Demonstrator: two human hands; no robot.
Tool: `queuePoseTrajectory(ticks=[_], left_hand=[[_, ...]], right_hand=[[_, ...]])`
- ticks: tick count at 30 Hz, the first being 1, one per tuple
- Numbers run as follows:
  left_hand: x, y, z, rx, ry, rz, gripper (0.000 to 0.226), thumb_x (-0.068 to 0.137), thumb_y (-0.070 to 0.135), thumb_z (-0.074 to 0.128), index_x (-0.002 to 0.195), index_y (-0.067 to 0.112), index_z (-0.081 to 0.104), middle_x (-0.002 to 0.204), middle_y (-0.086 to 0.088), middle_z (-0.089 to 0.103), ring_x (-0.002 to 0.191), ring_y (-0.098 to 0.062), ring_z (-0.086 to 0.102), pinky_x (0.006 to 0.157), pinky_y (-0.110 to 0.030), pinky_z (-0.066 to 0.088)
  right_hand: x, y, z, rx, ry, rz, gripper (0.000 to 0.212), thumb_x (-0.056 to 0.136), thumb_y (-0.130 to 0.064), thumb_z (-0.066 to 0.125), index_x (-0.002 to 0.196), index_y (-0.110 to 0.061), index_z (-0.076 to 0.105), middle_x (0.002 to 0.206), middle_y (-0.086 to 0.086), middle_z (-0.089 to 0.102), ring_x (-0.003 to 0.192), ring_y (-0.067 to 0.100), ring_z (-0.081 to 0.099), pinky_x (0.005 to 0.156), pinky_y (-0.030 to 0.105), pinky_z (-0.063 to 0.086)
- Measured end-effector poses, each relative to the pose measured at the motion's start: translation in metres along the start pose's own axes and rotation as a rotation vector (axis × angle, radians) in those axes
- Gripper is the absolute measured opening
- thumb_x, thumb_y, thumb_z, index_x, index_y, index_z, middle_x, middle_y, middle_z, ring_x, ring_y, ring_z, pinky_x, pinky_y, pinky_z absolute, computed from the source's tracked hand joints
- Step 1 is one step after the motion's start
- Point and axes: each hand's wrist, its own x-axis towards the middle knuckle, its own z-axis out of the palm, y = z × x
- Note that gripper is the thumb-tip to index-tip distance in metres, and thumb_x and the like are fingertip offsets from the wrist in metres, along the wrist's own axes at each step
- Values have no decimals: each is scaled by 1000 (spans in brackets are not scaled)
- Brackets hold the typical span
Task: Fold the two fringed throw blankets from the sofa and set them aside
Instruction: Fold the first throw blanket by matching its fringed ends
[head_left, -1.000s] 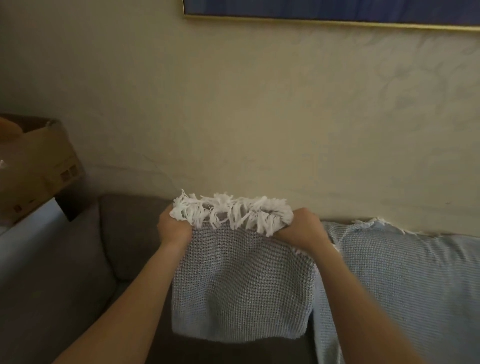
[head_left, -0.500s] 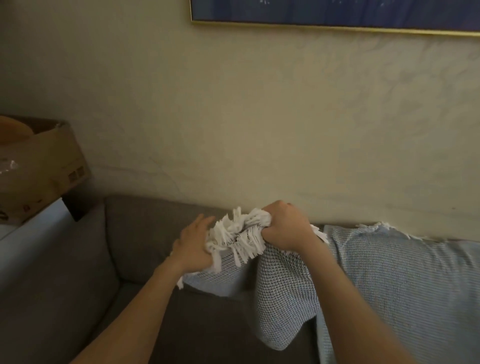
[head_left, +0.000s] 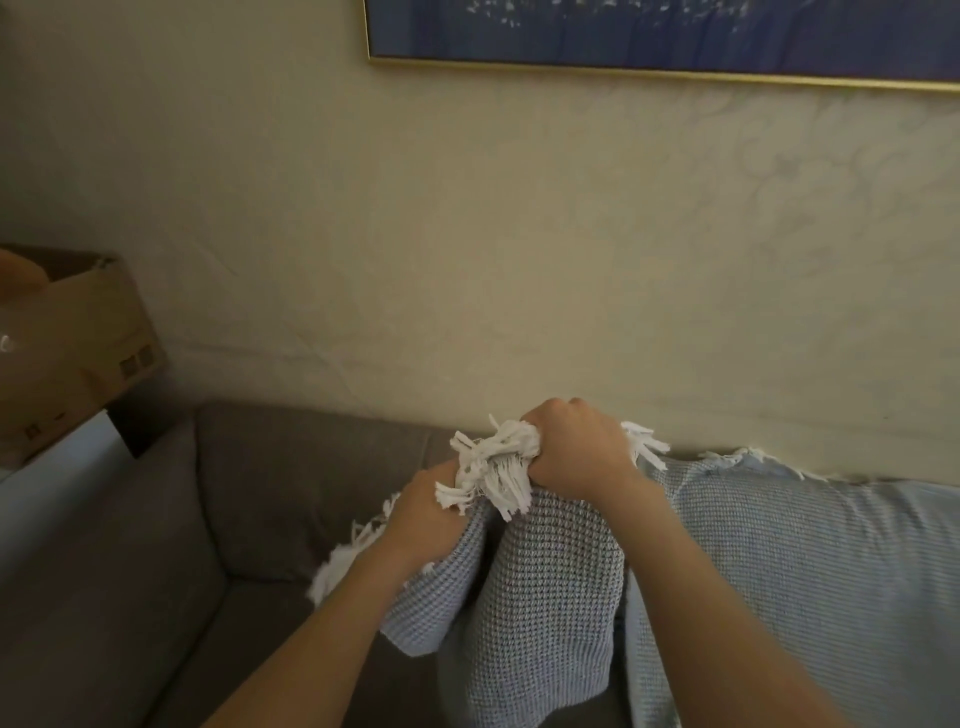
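My right hand (head_left: 576, 449) clenches the bunched fringe (head_left: 493, 467); my left hand (head_left: 423, 514) grips the blanket (head_left: 545, 597) fold. I'd square the edges before halving.

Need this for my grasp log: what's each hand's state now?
Left hand: closed on the folded blanket.
Right hand: closed on that blanket's fringe.

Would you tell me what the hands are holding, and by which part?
The right hand grips the blanket by its bunched white fringe; the left hand holds the edge beside it.
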Motion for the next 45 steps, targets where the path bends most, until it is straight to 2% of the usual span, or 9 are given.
queuePoseTrajectory(ticks=[4,8,15,21,25,30,34,40,45], left_hand=[[8,4,-14,120,13,51,40,100,19,58,138,29,63,113,4,77,95,-19,73,85,-44,62],[16,12,-30,170,-73,88,10,97,37,61,98,35,71,85,15,72,73,-3,65,68,-36,57],[21,5,-38,157,-184,18,26,94,27,78,70,24,68,71,3,73,56,3,53,58,-25,45],[21,-4,-64,173,-288,6,54,67,68,90,70,17,70,70,3,73,61,-3,61,57,-28,44],[14,-6,-74,30,-345,-54,49,79,59,86,65,18,62,61,6,59,59,-3,51,59,-29,36],[7,4,-64,-137,-325,-148,42,93,69,64,116,37,78,111,19,79,101,4,71,92,-24,51],[8,11,-56,-248,-326,-122,42,94,65,66,132,46,69,129,27,72,122,5,65,109,-27,47],[22,7,-64,-5,-383,-205,37,70,37,99,99,22,81,96,9,82,93,-9,78,92,-31,60],[25,-5,-58,370,-171,-275,55,72,70,84,91,20,73,80,8,70,79,-15,70,67,-30,53]], right_hand=[[4,12,4,-137,48,11,18,80,-28,77,79,-23,60,76,-5,65,71,26,68,62,36,56],[1,26,14,-185,-12,37,20,89,-30,78,89,-24,58,87,-4,65,86,25,70,69,35,49],[-3,46,23,-177,-318,95,39,89,-22,66,128,-22,61,126,1,65,119,27,61,107,44,42],[-10,57,30,403,-343,94,25,81,0,61,92,-16,76,90,-2,76,82,14,67,75,35,50],[-12,48,23,813,-254,253,24,66,-20,74,53,-21,53,57,-4,45,55,10,38,58,31,29],[-9,43,22,1093,-137,408,31,74,-26,80,80,2,69,77,12,68,69,29,63,66,42,50],[-3,46,28,1099,34,503,26,71,-16,95,92,-21,81,89,3,82,89,27,78,83,44,65],[-2,49,39,869,99,398,18,84,-15,87,86,-28,75,89,-3,79,86,19,76,82,42,64],[-1,40,41,941,64,309,21,93,-16,78,92,5,74,84,17,77,71,22,68,67,37,53]])
